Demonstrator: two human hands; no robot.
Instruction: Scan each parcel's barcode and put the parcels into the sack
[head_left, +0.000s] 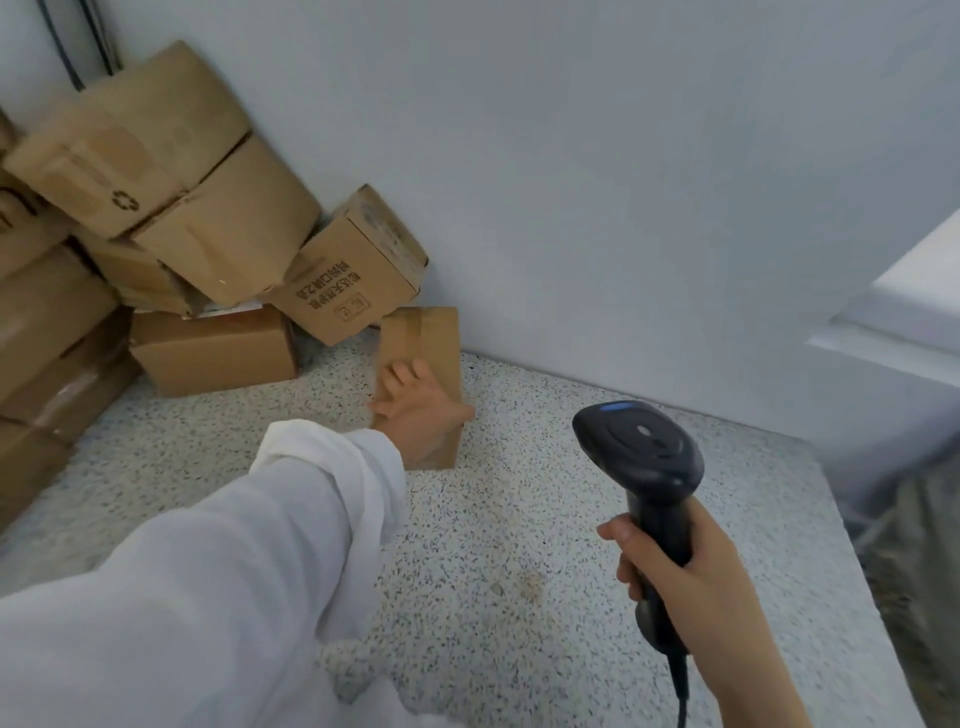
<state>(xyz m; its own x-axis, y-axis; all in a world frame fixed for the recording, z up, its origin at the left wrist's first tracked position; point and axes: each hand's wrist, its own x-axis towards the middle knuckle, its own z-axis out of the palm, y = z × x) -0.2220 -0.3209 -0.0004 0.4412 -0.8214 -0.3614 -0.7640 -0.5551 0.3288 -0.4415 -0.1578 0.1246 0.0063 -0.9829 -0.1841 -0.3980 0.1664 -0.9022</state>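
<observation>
recycling sign (125, 200): upper box (98, 166) | upside-down Chinese print (328, 292), unreadable: tilted box (363, 260)

the parcels (228, 223) are showing tan brown, the counter (467, 545) is showing white speckled with black and grey, the scanner (644, 441) is looking black, the sleeve (208, 545) white.

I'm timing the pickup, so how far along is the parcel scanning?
Done: nothing visibly; no sack is in view. In hand: the left hand rests on a small cardboard parcel on the speckled table, grip unclear, while the right hand holds the barcode scanner raised. Left: scanning and sacking this parcel, then the pile of cardboard boxes against the wall.
</observation>
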